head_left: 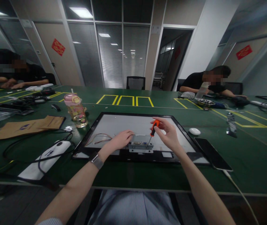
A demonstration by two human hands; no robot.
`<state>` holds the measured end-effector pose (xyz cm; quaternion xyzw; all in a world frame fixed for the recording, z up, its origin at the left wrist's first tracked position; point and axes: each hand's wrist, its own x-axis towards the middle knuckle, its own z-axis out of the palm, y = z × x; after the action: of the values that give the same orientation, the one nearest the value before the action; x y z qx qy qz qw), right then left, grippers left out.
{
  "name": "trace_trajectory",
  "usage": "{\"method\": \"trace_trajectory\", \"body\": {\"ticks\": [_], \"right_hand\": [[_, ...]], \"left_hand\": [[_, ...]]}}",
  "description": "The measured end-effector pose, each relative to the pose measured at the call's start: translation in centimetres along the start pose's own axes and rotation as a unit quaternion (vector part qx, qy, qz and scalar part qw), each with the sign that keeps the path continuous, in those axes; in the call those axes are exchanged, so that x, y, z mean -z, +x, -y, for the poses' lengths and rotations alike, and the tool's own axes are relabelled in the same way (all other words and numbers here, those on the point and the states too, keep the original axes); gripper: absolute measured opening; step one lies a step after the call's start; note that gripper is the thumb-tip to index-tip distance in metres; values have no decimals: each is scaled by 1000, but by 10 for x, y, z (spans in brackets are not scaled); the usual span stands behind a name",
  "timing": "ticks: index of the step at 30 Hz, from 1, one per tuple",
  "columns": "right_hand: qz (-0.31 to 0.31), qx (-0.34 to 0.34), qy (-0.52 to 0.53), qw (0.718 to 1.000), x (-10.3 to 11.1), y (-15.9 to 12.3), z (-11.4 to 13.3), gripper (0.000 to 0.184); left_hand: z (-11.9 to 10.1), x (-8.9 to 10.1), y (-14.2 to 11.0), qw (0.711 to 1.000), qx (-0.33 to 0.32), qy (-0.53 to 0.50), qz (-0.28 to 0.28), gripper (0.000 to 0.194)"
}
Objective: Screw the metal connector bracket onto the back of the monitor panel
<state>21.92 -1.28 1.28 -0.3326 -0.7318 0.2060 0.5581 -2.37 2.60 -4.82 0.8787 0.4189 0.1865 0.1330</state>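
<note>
My right hand (168,132) is closed round an orange and black screwdriver (155,127), held tilted with its shaft pointing down. The screwdriver's tip meets a metal bracket (141,147) with connector ports, at the near edge of a flat display panel (110,122). At the bracket's left end lies my left hand (122,139), fingers stretched out over it and the thumb hidden. Thin loose wires (100,137) lie on the panel left of that hand. The panel rests flat on the green table (128,175), its pale back facing up inside a black frame.
Left of the panel are a pink-lided bottle (75,109), a brown paper envelope (27,127) and a white power strip (45,159) with black cables. To the right lie a phone (213,153) on a cable and a white case (194,131). Other people sit across the table.
</note>
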Motion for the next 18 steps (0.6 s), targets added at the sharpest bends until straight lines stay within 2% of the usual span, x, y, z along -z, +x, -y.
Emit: {"method": "trace_trajectory", "body": {"ticks": [7, 11, 18], "right_hand": [[-100, -19, 80, 992, -6, -2, -3, 33], [-95, -65, 106, 988, -21, -7, -7, 30], [-80, -83, 133, 984, -41, -14, -10, 27]], "left_hand": [[3, -1, 0, 1000, 0, 1, 2, 34], [2, -2, 1, 1000, 5, 1, 1, 34], [-1, 0, 0, 1000, 7, -6, 3, 34]]}}
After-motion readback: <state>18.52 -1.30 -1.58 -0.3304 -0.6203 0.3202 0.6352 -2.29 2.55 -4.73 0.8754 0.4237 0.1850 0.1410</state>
